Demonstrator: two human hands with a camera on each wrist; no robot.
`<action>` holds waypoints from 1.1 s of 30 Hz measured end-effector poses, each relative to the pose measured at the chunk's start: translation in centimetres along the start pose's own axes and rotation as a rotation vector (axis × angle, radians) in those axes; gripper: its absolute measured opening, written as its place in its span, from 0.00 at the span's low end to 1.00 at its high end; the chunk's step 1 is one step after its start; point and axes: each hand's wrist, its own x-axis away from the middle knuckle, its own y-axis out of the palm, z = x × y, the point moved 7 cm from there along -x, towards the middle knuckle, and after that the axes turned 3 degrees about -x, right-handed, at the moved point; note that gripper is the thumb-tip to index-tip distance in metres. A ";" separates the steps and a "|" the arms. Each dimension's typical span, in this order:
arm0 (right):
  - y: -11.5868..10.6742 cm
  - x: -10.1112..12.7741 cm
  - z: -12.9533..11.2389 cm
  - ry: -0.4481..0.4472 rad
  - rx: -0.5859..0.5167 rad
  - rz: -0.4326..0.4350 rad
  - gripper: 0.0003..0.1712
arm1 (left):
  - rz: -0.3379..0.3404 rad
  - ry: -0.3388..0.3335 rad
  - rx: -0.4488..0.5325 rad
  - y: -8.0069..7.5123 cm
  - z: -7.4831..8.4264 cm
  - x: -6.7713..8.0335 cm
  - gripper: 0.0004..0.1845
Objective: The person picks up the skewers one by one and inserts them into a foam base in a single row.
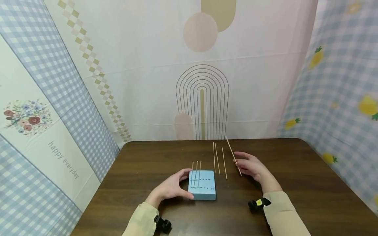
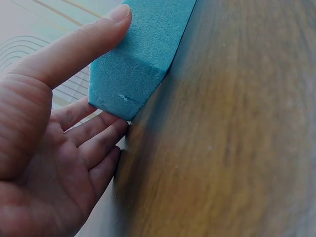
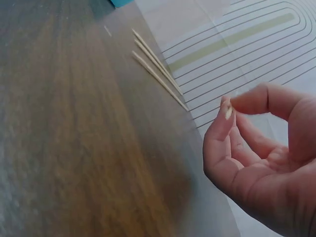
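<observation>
Head: right fingers (image 1: 243, 163) pinch a slender wooden stick (image 1: 231, 149).

Just a plain dark brown wood-grain tabletop (image 1: 160, 155), with a light blue block (image 1: 205, 184) sitting right on it and three skinny pale sticks (image 1: 224, 164) lying past the block's far right corner, the rightmost sitting farthest from it.

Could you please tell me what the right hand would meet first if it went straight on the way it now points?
Beyond the wooden stick it pinches, the right hand would probably meet the nearest loose stick, though the hand's height is unclear.
</observation>
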 end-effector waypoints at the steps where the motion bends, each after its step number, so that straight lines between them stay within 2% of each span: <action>1: 0.1 0.0 0.0 -0.004 0.015 -0.007 0.38 | -0.001 -0.001 0.001 0.0 0.0 0.0 0.57; 7: 0.2 0.0 -0.3 -0.019 0.060 -0.021 0.33 | -0.008 0.011 -0.004 0.1 0.1 -0.2 0.57; 23: 0.6 -0.6 -1.0 -0.056 0.006 -0.092 0.27 | 0.004 -0.003 -0.030 0.0 -0.2 -0.5 0.57; 29: 2.6 -0.3 -2.2 -0.119 0.011 -0.160 0.19 | 0.004 -0.015 -0.001 0.0 -0.3 -0.5 0.57; 33: 4.4 0.1 -3.1 -0.166 0.040 -0.207 0.19 | 0.003 -0.021 0.001 0.0 -0.3 -0.4 0.57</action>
